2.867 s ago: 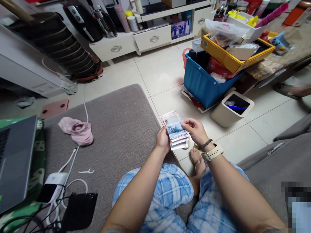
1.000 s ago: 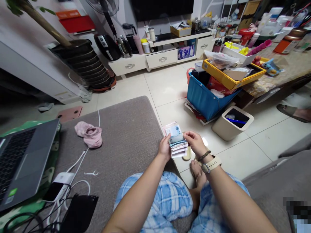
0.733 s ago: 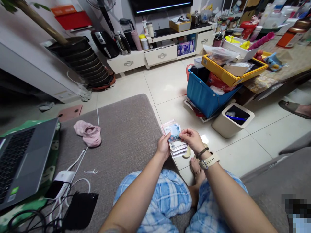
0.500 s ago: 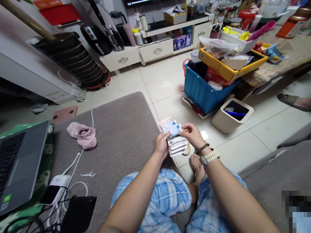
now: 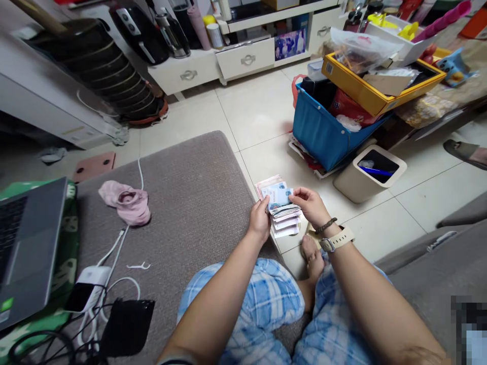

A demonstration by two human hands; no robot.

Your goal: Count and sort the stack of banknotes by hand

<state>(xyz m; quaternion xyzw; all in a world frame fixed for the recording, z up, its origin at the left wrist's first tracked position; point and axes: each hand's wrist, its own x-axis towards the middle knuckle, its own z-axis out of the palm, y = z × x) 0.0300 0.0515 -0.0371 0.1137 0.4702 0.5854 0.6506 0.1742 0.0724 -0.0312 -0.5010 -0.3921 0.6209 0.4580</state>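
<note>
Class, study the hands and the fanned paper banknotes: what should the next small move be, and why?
Probably the right hand should draw the pale-blue rectangular paper banknote down toward the wearer: its fingertips are at that note's right edge, the left hand steadies the left side with its thumb, and other fanned paper banknotes spread out just below.

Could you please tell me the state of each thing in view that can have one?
Banknotes: held, spread in layers
Left hand: closed on the banknotes
Right hand: pinching the banknotes
Watch strap: fastened around the right wrist
Laptop: open, partly out of view
Pink cloth: crumpled
Beige bin: open, with things inside
Blue container: open, filled
Yellow box: open, holding things
</note>
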